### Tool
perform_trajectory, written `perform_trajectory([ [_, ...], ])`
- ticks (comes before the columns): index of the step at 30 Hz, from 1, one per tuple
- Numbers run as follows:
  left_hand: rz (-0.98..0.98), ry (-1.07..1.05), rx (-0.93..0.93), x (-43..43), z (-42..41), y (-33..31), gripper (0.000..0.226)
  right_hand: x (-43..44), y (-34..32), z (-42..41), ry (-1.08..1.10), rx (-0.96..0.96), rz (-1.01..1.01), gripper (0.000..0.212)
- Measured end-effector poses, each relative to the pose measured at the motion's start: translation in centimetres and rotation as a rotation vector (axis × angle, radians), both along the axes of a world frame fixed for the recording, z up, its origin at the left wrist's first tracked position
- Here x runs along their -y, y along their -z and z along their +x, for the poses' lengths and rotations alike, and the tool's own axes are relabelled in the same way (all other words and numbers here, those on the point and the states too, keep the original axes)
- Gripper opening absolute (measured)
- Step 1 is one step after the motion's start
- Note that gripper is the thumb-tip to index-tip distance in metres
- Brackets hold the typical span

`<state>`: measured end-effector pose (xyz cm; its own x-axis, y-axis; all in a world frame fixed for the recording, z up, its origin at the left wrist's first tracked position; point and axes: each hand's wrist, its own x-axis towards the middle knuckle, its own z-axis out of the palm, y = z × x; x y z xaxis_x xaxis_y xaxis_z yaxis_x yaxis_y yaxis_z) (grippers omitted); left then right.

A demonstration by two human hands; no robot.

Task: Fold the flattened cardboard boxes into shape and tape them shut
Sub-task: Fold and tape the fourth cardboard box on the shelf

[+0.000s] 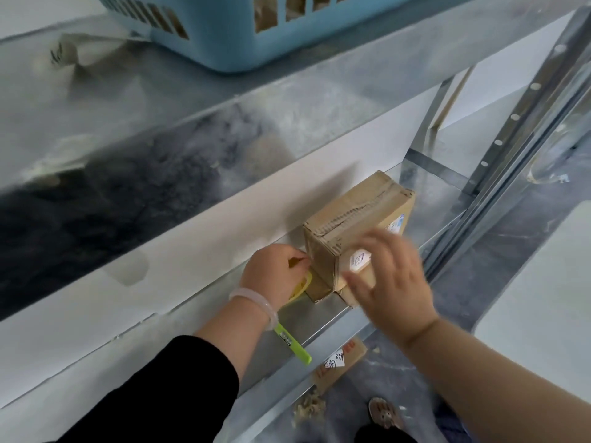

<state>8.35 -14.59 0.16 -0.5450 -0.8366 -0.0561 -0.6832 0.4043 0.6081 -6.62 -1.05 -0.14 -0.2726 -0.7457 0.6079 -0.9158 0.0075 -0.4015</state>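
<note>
Taping step, as we judge it. The cardboard box stands formed on the metal shelf, long axis running near-left to far-right. The left hand grips a yellow tape roll against the box's near end. The right hand, fingers spread and blurred, hovers over the near face. Next we would press the tape flat.

the left hand wears a pale, milky, half-translucent bangle at the wrist, smooth and rounded. just behind the bangle the forearm is bare; further back from it begins a plain black long sleeve, its cuff ending partway along the forearm. the right hand, to the right of the bangle, is blurred, its forearm uncovered as far as it shows. well below and right of the bangle is a brown patterned shoe.
</note>
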Motion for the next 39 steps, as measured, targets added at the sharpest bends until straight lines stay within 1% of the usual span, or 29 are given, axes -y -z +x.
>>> perform_trajectory([
  [1, -0.007, 0.002, 0.016, 0.1, -0.1, -0.2, 0.016, -0.5, 0.9, 2.1, -0.088, 0.003, 0.017, 0.028],
  [2, -0.014, 0.009, 0.031, 0.1, -0.2, -0.4, 0.015, -0.7, 1.6, 4.2, -0.162, -0.015, 0.095, 0.025],
  [4, -0.020, 0.023, 0.046, 0.3, -0.3, -0.8, 0.014, -0.5, 3.1, 8.1, -0.251, -0.026, 0.409, 0.033],
  [6, -0.021, 0.033, 0.047, 0.7, -0.2, -1.1, 0.014, 0.3, 4.0, 10.2, -0.229, 0.000, 0.715, 0.039],
  [7, -0.022, 0.040, 0.049, 0.9, -0.1, -1.2, 0.014, 0.7, 4.3, 10.6, -0.209, 0.000, 0.816, 0.039],
  [9, -0.032, 0.061, 0.072, 1.5, 0.2, -1.4, 0.015, 1.3, 4.6, 10.7, -0.182, -0.033, 0.898, 0.034],
  [11, -0.045, 0.085, 0.093, 2.0, 0.4, -1.5, 0.019, 1.2, 4.7, 10.3, -0.173, -0.052, 0.911, 0.027],
  [12, -0.048, 0.095, 0.098, 2.2, 0.5, -1.6, 0.020, 0.8, 4.8, 10.0, -0.169, -0.028, 0.921, 0.025],
  [14, -0.055, 0.109, 0.106, 2.6, 0.7, -1.8, 0.020, -0.8, 4.7, 9.2, -0.139, 0.098, 0.919, 0.026],
  [17, -0.060, 0.128, 0.104, 2.9, 0.9, -1.9, 0.020, -3.8, 4.3, 7.4, -0.028, 0.363, 0.822, 0.026],
  [19, -0.055, 0.139, 0.097, 3.0, 0.9, -1.9, 0.020, -5.4, 4.0, 6.6, 0.043, 0.617, 0.704, 0.023],
  [22, -0.062, 0.159, 0.085, 2.8, 0.9, -1.7, 0.020, -6.2, 3.0, 6.4, 0.092, 1.029, 0.500, 0.025],
  [23, -0.064, 0.162, 0.081, 2.6, 0.9, -1.6, 0.019, -6.2, 2.7, 6.4, 0.102, 1.120, 0.456, 0.023],
  [25, -0.060, 0.161, 0.064, 2.3, 1.0, -1.2, 0.020, -5.9, 2.2, 6.6, 0.107, 1.216, 0.400, 0.020],
  [28, -0.068, 0.157, 0.033, 1.7, 1.1, -0.7, 0.019, -5.3, 1.9, 6.6, 0.091, 1.272, 0.340, 0.022],
  [31, -0.079, 0.131, -0.013, 1.1, 1.3, -0.3, 0.017, -4.9, 1.9, 6.5, 0.053, 1.238, 0.332, 0.028],
  [34, -0.099, 0.110, -0.046, 0.7, 1.5, 0.0, 0.016, -4.7, 1.9, 6.4, 0.034, 1.136, 0.343, 0.032],
  [39, -0.152, 0.114, -0.070, 0.4, 1.7, 0.3, 0.017, -4.3, 1.7, 6.4, 0.044, 0.929, 0.359, 0.024],
])
